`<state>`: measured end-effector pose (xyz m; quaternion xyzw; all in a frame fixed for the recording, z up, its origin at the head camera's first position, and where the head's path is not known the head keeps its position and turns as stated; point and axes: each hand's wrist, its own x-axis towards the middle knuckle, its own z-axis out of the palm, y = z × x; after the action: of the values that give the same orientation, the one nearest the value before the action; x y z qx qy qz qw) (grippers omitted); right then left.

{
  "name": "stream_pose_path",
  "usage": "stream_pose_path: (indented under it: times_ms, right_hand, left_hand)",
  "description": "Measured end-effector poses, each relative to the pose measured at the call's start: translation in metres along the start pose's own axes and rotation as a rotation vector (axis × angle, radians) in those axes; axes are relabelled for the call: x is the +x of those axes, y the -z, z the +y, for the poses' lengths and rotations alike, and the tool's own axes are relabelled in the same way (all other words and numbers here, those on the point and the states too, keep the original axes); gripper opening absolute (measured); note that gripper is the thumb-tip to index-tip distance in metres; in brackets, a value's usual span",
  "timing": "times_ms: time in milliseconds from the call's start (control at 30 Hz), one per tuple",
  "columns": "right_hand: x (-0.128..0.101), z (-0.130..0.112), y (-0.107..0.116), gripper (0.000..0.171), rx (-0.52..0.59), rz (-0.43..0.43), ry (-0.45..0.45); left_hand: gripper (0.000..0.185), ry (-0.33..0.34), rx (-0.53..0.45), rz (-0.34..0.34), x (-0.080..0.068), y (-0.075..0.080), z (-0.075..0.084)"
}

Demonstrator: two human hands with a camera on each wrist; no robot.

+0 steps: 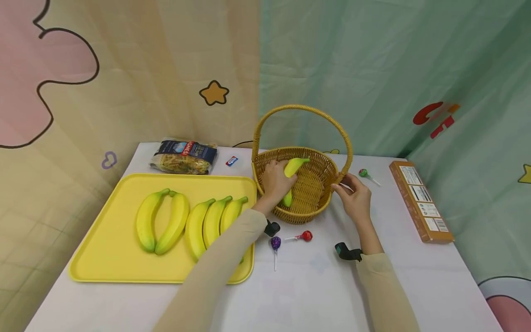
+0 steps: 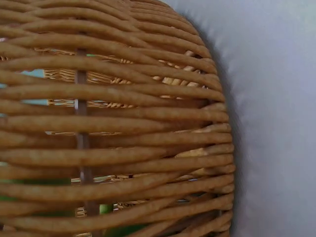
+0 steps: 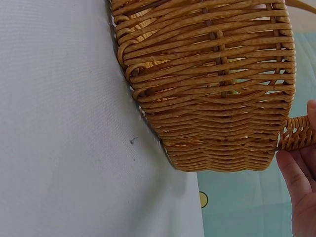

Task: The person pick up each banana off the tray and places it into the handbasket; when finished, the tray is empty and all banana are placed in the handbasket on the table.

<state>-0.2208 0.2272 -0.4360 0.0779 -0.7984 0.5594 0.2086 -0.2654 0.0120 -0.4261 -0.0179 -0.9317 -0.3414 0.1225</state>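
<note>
One yellow banana [image 1: 292, 171] sits inside the round woven wicker basket [image 1: 309, 210], gripped by the left hand [image 1: 277, 182]. Right hand [image 1: 356, 197] grasps the basket's handle base at the rim.

Basket handle [image 1: 304, 110] arching over the basket mouth, lollipops [image 1: 290, 239] scattered on bare table in front

A white table [image 1: 315, 295] carried a yellow tray [image 1: 103, 258] on its left side and a wicker basket [image 1: 319, 203] near the middle. A pasta bag [image 1: 184, 157] lay behind the tray, a brown box [image 1: 420, 200] at the right edge, and lollipops [image 1: 304, 236] in front of the basket.
</note>
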Motion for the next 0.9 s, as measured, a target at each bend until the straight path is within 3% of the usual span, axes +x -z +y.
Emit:
stream_pose_path:
  times_ms: [367, 567, 733, 900]
  right_hand:
    - [0.0, 0.002, 0.0, 0.039, -0.006, 0.004, 0.025]
    - [0.001, 0.002, -0.001, 0.04, 0.013, 0.006, 0.015]
    - [-0.001, -0.009, -0.001, 0.039, 0.02, 0.0, 0.005]
    - [-0.004, -0.025, 0.0, 0.038, 0.001, -0.001, -0.007]
  left_hand:
    - [0.047, 0.043, 0.105, -0.048, 0.005, -0.007, -0.002]
    - [0.045, 0.022, 0.145, -0.048, 0.004, -0.007, -0.001]
    - [0.044, -0.01, 0.052, -0.035, -0.002, 0.003, 0.002]
    - [0.046, -0.085, -0.098, -0.054, -0.023, 0.033, 0.006]
